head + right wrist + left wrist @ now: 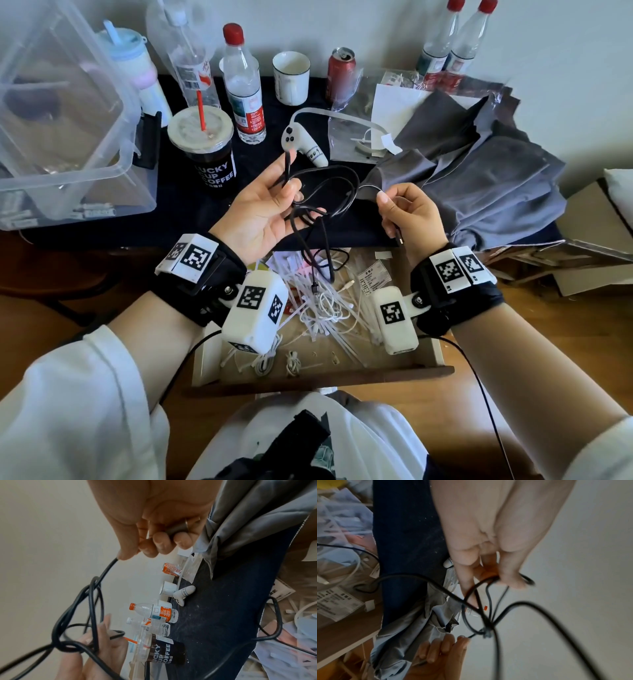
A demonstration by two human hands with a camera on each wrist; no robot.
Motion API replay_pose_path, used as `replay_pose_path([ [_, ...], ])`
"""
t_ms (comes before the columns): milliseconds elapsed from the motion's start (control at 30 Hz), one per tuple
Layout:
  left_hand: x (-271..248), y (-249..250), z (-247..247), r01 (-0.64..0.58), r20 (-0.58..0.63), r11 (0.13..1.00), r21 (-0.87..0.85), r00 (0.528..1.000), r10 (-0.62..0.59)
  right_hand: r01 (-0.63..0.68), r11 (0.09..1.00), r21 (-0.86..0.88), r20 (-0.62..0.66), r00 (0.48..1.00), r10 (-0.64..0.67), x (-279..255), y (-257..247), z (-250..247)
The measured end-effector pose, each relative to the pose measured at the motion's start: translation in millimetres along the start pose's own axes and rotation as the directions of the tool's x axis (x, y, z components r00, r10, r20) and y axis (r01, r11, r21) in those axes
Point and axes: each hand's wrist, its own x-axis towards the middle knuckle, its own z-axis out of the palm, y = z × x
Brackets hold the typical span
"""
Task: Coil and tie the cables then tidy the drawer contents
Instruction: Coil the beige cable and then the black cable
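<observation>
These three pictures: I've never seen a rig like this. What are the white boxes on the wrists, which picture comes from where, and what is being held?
No robot here: a person works with bare hands. The white boxes are wrist cameras; the big picture comes from a head camera, the other two look along each hand. The left hand grips loose loops of a black cable, and the right hand pinches one end of it. Below is an open drawer with white cables and zip ties. On the table behind stand a coffee cup, bottles and a grey cloth.
</observation>
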Motion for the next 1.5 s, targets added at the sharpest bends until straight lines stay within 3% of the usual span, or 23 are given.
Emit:
replay_pose_path([
  [67, 1, -2, 7, 0.026, -0.131, 0.999, -0.047, 0.991, -0.032, 0.001, 1.0, -0.016, -0.003, 1.0, -0.001, -2, 0, 1],
  [133, 1, -2, 12, 0.044, -0.174, 0.996, -0.077, 0.983, -0.057, -0.021, 1.0, -0.022, -0.021, 1.0, 0.02, -3, 0, 4],
  [300, -2, -4, 22, 0.059, -0.148, 0.984, -0.171, 0.985, -0.084, -0.122, 0.99, -0.072, -0.011, 0.993, 0.122, -1, 2, 8],
  [500, -1, -5, 23, -0.058, -0.1, 0.984, -0.169, 0.994, 0.041, -0.211, 0.974, -0.079, 0.008, 0.977, 0.212, -4, 6, 10],
  [633, 1, -4, 23, -0.074, -0.085, 0.997, -0.031, 0.994, 0.072, -0.242, 0.97, -0.005, 0.039, 0.97, 0.242, -7, 1, 15],
  [733, -1, -7, 27, -0.025, -0.073, 0.998, 0.062, 0.997, 0.03, -0.239, 0.969, 0.061, 0.088, 0.968, 0.233, -10, -3, 22],
  [867, -2, -13, 30, 0.004, -0.097, 0.98, 0.198, 0.995, 0.015, -0.169, 0.984, -0.056, 0.148, 0.973, 0.175, -9, -7, 24],
  [967, -2, -9, 26, 0.018, -0.14, 0.966, 0.26, 0.99, 0.019, -0.155, 0.985, -0.078, 0.096, 0.982, 0.163, -11, -7, 23],
  [1067, -5, -6, 24, 0.068, -0.178, 0.923, 0.378, 0.984, 0.0, -0.237, 0.966, 0.099, -0.011, 0.971, 0.24, -9, -12, 25],
  [1167, -5, -6, 24, 0.108, -0.193, 0.872, 0.478, 0.981, -0.015, -0.325, 0.912, 0.249, -0.005, 0.942, 0.337, -9, -22, 33],
  [1367, -3, -6, 23, 0.119, -0.077, 0.683, 0.721, 0.993, -0.092, -0.312, 0.94, -0.136, 0.217, 0.917, 0.336, -8, -23, 38],
  [1433, -3, -6, 23, 0.088, -0.028, 0.604, 0.792, 0.994, -0.109, -0.282, 0.948, -0.15, 0.227, 0.923, 0.31, -9, -25, 36],
  [1500, -2, -6, 21, 0.087, -0.027, 0.593, 0.801, 0.994, -0.109, -0.23, 0.965, -0.128, 0.208, 0.945, 0.253, -9, -26, 32],
])
